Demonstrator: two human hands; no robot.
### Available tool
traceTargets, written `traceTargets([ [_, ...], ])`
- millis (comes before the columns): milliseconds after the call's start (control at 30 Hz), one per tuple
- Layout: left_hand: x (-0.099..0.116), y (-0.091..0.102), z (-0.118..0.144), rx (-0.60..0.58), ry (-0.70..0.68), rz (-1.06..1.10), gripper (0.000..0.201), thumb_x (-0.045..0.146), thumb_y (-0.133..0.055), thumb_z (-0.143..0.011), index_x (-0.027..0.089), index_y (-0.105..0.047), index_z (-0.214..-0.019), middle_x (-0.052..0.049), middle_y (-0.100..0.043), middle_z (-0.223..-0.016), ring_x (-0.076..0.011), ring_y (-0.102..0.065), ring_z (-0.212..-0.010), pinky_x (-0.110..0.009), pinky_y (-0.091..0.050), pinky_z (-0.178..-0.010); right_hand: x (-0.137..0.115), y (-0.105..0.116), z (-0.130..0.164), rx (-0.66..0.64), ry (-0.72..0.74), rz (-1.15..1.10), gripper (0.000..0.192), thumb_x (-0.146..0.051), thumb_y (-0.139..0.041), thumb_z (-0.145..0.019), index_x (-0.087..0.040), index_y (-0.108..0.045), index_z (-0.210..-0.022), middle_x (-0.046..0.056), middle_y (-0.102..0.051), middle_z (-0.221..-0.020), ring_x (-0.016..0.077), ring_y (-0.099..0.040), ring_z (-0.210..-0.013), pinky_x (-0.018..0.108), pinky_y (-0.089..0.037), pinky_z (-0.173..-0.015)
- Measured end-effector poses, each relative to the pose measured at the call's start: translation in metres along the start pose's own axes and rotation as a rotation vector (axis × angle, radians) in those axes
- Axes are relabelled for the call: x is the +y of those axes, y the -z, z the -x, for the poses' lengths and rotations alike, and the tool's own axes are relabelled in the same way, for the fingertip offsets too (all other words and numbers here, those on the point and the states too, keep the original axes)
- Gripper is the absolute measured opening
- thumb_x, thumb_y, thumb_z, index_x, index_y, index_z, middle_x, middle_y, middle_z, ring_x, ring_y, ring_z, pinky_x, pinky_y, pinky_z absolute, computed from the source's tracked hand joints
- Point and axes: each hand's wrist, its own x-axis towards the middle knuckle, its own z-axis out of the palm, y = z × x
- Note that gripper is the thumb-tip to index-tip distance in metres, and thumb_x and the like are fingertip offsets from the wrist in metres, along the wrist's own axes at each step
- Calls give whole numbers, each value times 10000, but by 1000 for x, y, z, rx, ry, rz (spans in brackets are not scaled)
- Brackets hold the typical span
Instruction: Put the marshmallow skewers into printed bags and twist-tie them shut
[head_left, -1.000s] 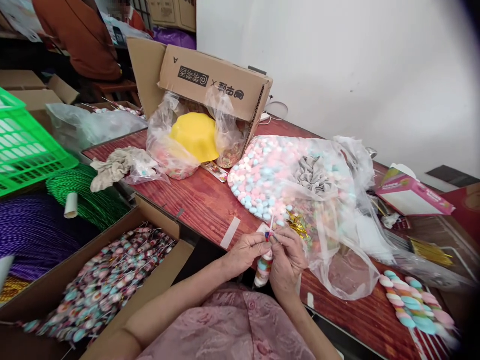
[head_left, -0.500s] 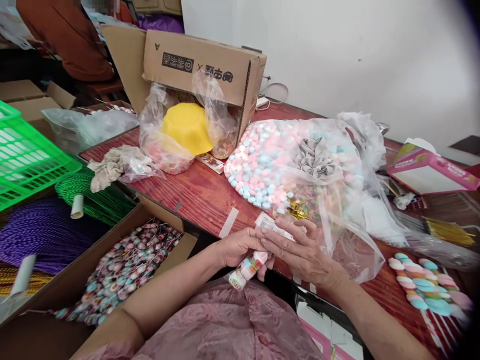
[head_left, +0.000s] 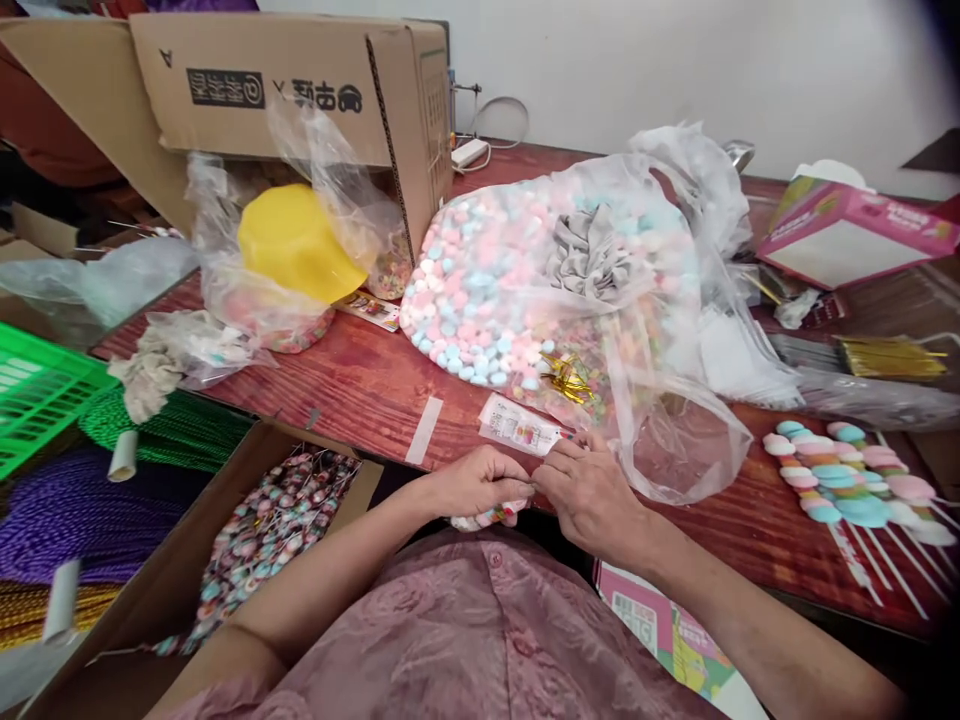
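Head view: at the red wooden table's (head_left: 360,385) near edge, the left hand (head_left: 480,482) grips a wrapped marshmallow skewer (head_left: 489,517). The right hand (head_left: 592,492) seemingly pinches a small printed label (head_left: 519,427) beside it.

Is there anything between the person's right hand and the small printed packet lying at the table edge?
Nothing visible. The right hand has its fingertips right at the near end of the small printed packet, which lies flat on the table. The clear plastic bag sits just beside it to the right, not across it. The left hand grips a wrapped candy stick.
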Motion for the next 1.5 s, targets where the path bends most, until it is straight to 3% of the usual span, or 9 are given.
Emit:
traceTargets([
  [167,16,-12,-5,173,-202,-687,265,127,-451,-862,146,-509,-604,-3,-562,-660,-104,-504,-634,-234,-368,-630,9,-8,4,-190,-151,-62,180,-63,-482,-793,-172,-605,-721,41,-686,-767,180,-521,-764,365,-228,-724],
  [333,16,-25,-7,343,-134,-1034,216,151,-416,-878,149,-581,-739,-64,-628,-840,-171,-549,-770,-304,-411,-740,8,-11,-2,-174,-257,38,212,-100,-464,-820,-170,-646,-739,80,-704,-805,212,-539,-787,377,-216,-722],
  [467,13,-33,-7,474,-129,-980,211,130,-377,-884,147,-582,-839,-72,-619,-898,-180,-545,-825,-311,-409,-772,5,-12,-6,-75,-276,90,190,-92,-477,-775,-175,-612,-670,64,-655,-678,205,-512,-710,377,-203,-695],
  [633,11,-26,-9,527,-206,-636,221,138,-396,-851,168,-463,-643,8,-471,-656,-118,-416,-642,-266,-323,-622,8,-12,-11,58,-217,107,182,-107,-491,-801,-170,-601,-670,51,-636,-659,190,-496,-706,374,-227,-709],
  [900,12,-8,-1,361,50,307,258,386,-649,-711,135,-602,-673,34,-514,-536,-43,-372,-401,-180,-229,-389,17,13,-7,280,91,142,330,-226,-553,-927,-271,-610,-1248,55,-658,-1267,289,-489,-1260,480,-282,-960],
  [1033,12,-9,-2,213,92,448,284,379,-717,-631,114,-616,-625,-26,-608,-578,-69,-494,-407,-175,-303,-367,19,14,-2,261,194,91,286,-192,-534,-933,-294,-650,-1175,25,-709,-1146,279,-540,-1214,501,-293,-995],
  [1200,4,-9,-5,127,112,371,333,432,-704,-692,107,-637,-664,-31,-612,-601,-82,-507,-428,-190,-335,-390,21,3,1,193,176,-13,256,-88,-446,-917,-222,-663,-895,25,-719,-851,215,-590,-1010,483,-281,-980],
  [1333,5,-8,-6,256,-78,-40,323,377,-584,-851,124,-642,-657,-3,-571,-596,-87,-508,-542,-197,-383,-516,23,-7,1,60,-3,-60,240,-97,-448,-899,-190,-650,-808,40,-690,-790,197,-553,-906,434,-288,-896],
  [1500,10,-8,-9,379,-297,-545,254,233,-486,-926,167,-730,-896,-59,-719,-869,-159,-632,-819,-266,-473,-789,19,-2,-5,-105,-252,-125,225,-143,-500,-876,-234,-704,-900,26,-716,-847,202,-551,-853,403,-324,-831],
])
